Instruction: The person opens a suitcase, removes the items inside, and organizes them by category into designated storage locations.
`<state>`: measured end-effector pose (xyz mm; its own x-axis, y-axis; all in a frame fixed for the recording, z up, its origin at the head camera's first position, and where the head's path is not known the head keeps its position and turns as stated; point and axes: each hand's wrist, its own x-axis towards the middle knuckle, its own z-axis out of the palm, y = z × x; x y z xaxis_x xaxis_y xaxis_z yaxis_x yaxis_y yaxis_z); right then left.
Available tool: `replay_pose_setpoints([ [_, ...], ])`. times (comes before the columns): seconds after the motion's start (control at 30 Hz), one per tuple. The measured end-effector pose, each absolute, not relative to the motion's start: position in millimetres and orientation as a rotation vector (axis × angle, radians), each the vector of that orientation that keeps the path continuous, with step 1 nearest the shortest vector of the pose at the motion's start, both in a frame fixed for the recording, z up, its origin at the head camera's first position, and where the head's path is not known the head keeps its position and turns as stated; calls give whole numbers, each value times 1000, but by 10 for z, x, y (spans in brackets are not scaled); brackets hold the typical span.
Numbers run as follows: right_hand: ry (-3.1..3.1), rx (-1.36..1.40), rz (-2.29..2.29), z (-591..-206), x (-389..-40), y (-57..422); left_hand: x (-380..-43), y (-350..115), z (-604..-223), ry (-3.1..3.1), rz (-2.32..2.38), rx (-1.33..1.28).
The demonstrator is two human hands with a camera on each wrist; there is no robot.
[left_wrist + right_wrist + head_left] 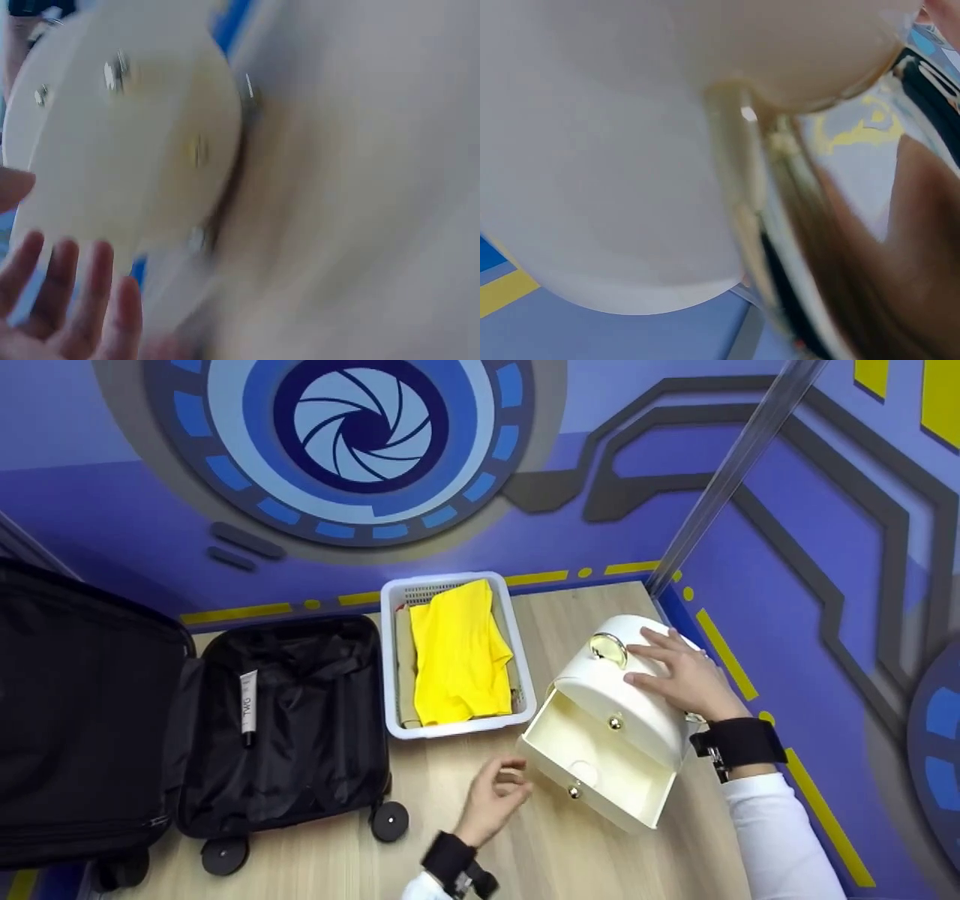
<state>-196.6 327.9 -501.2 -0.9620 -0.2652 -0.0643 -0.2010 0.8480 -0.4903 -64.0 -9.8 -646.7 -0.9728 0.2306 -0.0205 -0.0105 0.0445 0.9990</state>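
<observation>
A white rounded box (637, 690) with gold knobs and a gold ring handle stands at the right of the table. Its lower drawer (600, 761) is pulled out, and nothing is seen lying in it. My right hand (686, 675) rests on the box's curved top with its fingers spread, beside the ring handle (608, 649). My left hand (495, 799) hovers just left of the drawer front, fingers loosely bent and holding nothing. In the left wrist view, that hand's fingers (97, 292) are apart from the box front (112, 150).
A white basket (389, 660) holding a yellow cloth (457, 652) stands at the back middle. To the left lies an open black suitcase (315, 750) with a white tube (249, 705) in it. Patterned walls border the back and right of the table.
</observation>
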Motion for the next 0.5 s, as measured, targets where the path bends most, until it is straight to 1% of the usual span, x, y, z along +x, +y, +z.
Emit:
replay_pose_setpoints([
  [0.1, 2893, -366, -740, -5023, -1965, 3279, -578, 181, -6492, 1828, 2208, -21],
  [0.2, 2887, -360, -732, -5034, -1960, 3271, -541, 375, -6487, 1724, 2227, -151],
  [0.3, 2885, -359, -730, -5038, -1954, 3270, -524, 491, -6489, 1744, 2212, -196],
  [0.5, 2900, -369, -740, -5005, -1946, 3287, -533, 591, -6483, 1844, 2169, -200],
])
